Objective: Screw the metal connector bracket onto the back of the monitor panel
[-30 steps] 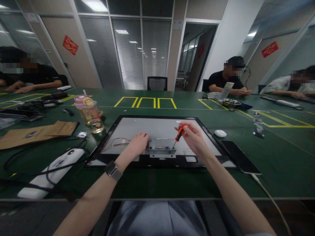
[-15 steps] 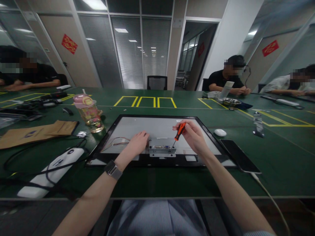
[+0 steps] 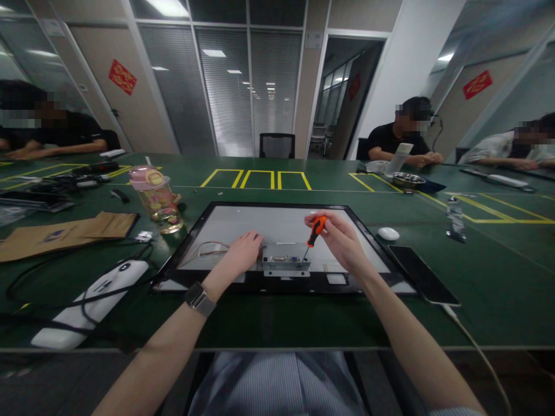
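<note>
A display panel [image 3: 281, 219] with a black frame lies flat in front of me. On its near part sits a silver metal bracket [image 3: 277, 267] with connector ports along its front. My left hand [image 3: 243, 252] is at the bracket's left end, fingers bent and closed against it; the fingertips are partly hidden. In my right hand [image 3: 342, 237] is an orange and black screwdriver [image 3: 317, 230], pinched at the handle. It tilts down to the left, with its tip at the right end of the bracket. Thin wires [image 3: 212, 249] lie left of my left hand.
Left stand a pink-lidded bottle [image 3: 156, 196], a paper bag [image 3: 65, 234] and a white power strip [image 3: 93, 306] with black cables. Right lie a phone [image 3: 422, 274] on a cable and a white case [image 3: 388, 233]. Farther back are a metal bowl [image 3: 407, 180] and several seated people.
The screwdriver handle has turned slightly in my right hand, its tip still at the bracket's right end. My left hand looks unchanged.
</note>
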